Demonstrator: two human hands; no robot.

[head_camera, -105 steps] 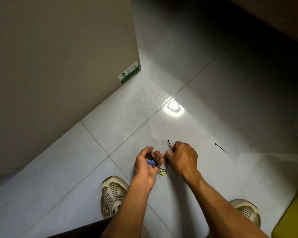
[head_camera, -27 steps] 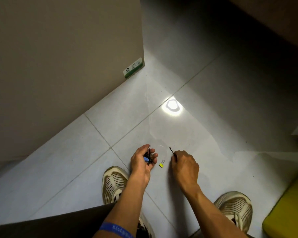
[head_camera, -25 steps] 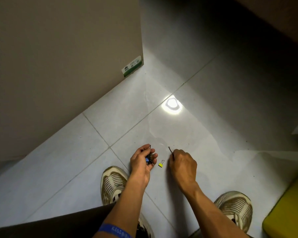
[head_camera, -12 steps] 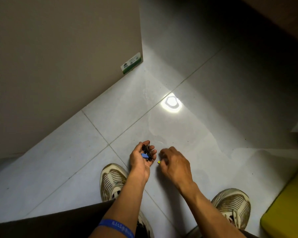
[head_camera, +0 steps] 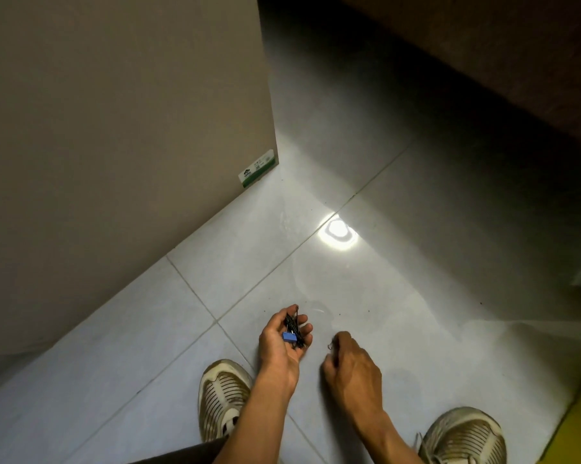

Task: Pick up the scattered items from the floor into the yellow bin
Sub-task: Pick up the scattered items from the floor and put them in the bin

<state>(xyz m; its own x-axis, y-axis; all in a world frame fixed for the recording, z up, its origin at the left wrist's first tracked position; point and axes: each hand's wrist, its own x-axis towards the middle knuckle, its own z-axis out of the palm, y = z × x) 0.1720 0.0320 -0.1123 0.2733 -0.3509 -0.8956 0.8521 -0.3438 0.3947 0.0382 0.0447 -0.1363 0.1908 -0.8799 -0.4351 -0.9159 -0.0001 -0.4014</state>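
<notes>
A tall beige panel (head_camera: 115, 135) stands along the left, its bottom edge meeting the grey tiled floor (head_camera: 416, 329) on a diagonal, with a green-and-white label (head_camera: 258, 168) at its lower corner. Dark furniture shadows the upper right, and between the two the floor runs open, a bright lamp reflection (head_camera: 337, 230) lying on the tiles ahead of the hands. Only a corner of the yellow bin (head_camera: 580, 426) shows at the lower right edge, beside the right shoe (head_camera: 466, 437); its inside is out of view. The left hand (head_camera: 284, 343) is turned palm up above the left shoe (head_camera: 223, 396), fingers cupped in a grip around a small bundle of black hairpins (head_camera: 294, 329) and a blue binder clip (head_camera: 289, 336). The right hand (head_camera: 352, 366) hovers just beside it, low over the floor, fingers curled, its fingertips pinching a tiny object (head_camera: 330, 346) with a thin wire loop showing; what it is cannot be told.
</notes>
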